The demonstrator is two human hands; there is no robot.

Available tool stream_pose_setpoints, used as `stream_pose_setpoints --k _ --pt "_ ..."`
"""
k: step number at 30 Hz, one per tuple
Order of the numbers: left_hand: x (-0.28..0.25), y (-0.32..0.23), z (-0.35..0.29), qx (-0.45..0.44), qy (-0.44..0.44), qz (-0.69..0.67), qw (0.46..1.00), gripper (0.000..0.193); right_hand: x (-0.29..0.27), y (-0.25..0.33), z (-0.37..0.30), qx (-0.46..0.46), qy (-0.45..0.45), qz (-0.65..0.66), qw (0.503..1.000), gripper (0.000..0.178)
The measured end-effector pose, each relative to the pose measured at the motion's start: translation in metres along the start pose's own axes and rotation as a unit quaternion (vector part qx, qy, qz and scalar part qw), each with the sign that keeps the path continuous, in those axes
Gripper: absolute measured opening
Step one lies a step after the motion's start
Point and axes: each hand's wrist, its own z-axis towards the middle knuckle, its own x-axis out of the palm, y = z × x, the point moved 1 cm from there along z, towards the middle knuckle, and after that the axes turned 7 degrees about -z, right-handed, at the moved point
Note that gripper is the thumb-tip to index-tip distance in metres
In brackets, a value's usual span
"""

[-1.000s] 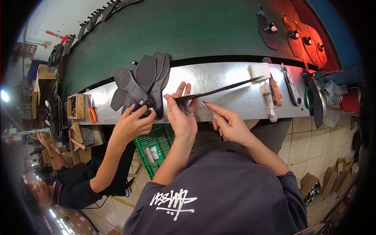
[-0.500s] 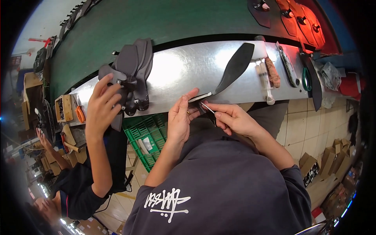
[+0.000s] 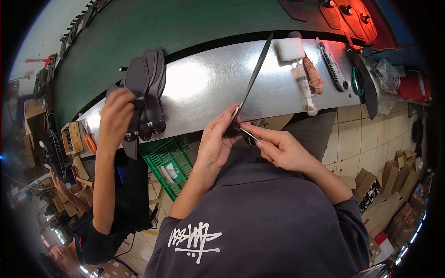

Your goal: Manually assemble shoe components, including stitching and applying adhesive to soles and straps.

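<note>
My left hand (image 3: 217,141) grips the near end of a thin dark insole (image 3: 254,78), held edge-on and slanting up over the shiny metal counter (image 3: 208,88). My right hand (image 3: 278,148) pinches a small metal tool (image 3: 248,133) against the insole's near end, beside my left fingers. To the left, a co-worker's hand (image 3: 116,116) rests on a stack of dark insoles (image 3: 146,92) lying on the counter.
A white block (image 3: 290,49), a syringe-like applicator (image 3: 306,90), a utility knife (image 3: 331,65) and a brush (image 3: 314,76) lie on the counter's right part. A green conveyor belt (image 3: 139,32) runs behind. Under the counter sits a green crate (image 3: 169,162). Cardboard boxes (image 3: 389,185) stand at right.
The insole in my hands has turned from flat-on to edge-on and now points more upright. The co-worker's hand has moved right along with the insole stack.
</note>
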Motion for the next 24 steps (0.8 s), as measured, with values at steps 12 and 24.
stream_pose_setpoints --k 12,24 --pt "0.007 0.0022 0.0034 0.001 0.009 -0.022 1.0 0.039 -0.0064 0.0061 -0.0055 0.083 0.045 0.034 0.995 0.053" --pt "0.0059 0.0046 0.0034 0.018 0.008 0.02 1.0 0.045 -0.0085 0.0025 -0.0008 0.13 0.057 0.042 0.989 0.05"
